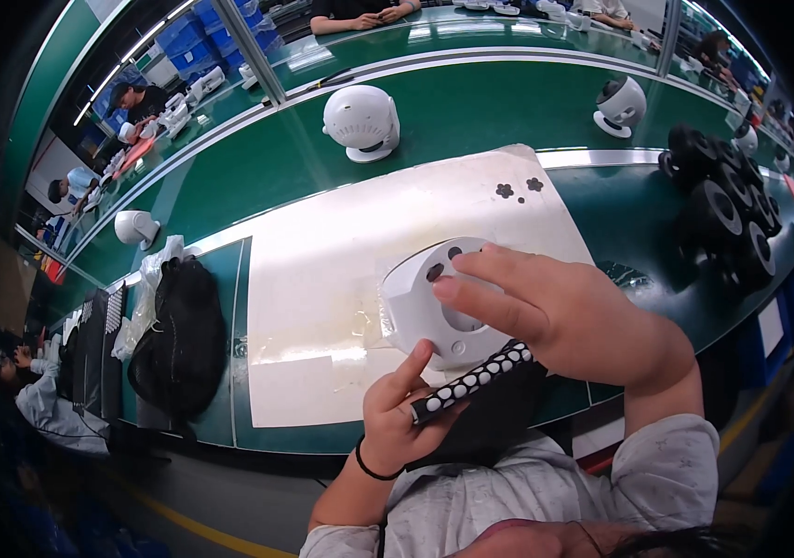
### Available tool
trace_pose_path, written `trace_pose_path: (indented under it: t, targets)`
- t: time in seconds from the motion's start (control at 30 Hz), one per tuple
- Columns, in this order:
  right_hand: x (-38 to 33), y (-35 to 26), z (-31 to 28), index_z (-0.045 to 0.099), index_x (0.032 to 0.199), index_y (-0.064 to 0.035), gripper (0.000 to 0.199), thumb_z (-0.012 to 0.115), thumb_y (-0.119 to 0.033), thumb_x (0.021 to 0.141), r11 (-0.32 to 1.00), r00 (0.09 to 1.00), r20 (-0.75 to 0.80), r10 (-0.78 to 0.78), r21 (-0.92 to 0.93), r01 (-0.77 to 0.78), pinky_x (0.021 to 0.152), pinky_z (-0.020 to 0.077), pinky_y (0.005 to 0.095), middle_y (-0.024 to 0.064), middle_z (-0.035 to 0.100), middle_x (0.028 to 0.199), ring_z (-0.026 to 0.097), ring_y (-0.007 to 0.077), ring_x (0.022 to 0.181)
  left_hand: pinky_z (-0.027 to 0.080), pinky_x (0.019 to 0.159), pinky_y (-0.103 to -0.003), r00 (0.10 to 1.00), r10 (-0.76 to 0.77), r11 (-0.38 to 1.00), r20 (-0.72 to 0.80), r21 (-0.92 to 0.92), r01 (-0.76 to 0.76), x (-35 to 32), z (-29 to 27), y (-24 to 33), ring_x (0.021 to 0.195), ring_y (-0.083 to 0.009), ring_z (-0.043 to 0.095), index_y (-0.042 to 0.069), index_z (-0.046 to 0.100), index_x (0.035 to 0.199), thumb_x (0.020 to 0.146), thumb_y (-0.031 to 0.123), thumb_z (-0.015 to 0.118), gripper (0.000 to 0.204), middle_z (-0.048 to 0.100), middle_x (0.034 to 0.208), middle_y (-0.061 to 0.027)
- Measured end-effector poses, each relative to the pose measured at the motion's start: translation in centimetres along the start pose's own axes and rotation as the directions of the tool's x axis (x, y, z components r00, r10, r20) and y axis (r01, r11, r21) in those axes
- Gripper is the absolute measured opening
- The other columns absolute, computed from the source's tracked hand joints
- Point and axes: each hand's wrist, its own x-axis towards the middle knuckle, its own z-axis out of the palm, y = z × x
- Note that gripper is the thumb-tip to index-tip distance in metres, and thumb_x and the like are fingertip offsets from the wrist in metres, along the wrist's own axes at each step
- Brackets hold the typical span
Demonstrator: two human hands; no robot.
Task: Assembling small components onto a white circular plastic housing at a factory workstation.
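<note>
A rounded white plastic housing (406, 299) rests on the pale board in front of me, its hollow side up. Two dark oval pads (435, 272) sit on its upper face. My right hand (583, 321) reaches over from the right, fingers stretched out, with fingertips touching the housing beside the pads. In my left hand (392, 430), a black strip with rows of white dots (471, 382) is gripped at its end. The left index finger touches the housing's near edge. My right palm hides the housing's right part and the strip's far end.
A pale board (308, 307) covers the middle of the green bench. Small black flower-shaped pieces (505, 191) lie on its far right corner. White rounded devices (362, 123) stand beyond. Black ring-shaped parts (722, 209) are piled right; a black bag (178, 335) lies left. Other people work farther off.
</note>
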Motion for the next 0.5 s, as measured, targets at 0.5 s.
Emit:
trace_pose_path:
  t: [0.5]
  targets:
    - [3.7, 1.3, 2.7, 0.031, 0.128, -0.0096, 0.056, 0.052, 0.002, 0.077, 0.808, 0.978, 0.015, 0.206, 0.561, -0.179, 0.083, 0.0383, 0.0310, 0.0062, 0.048, 0.086, 0.051, 0.0164, 0.083, 0.044, 0.053, -0.022, 0.980, 0.198, 0.980, -0.022, 0.043, -0.197, 0.2, -0.8, -0.8, 0.047, -0.0100, 0.050, -0.003, 0.063, 0.085, 0.059, -0.005, 0.068, 0.026, 0.042, 0.127, -0.0239]
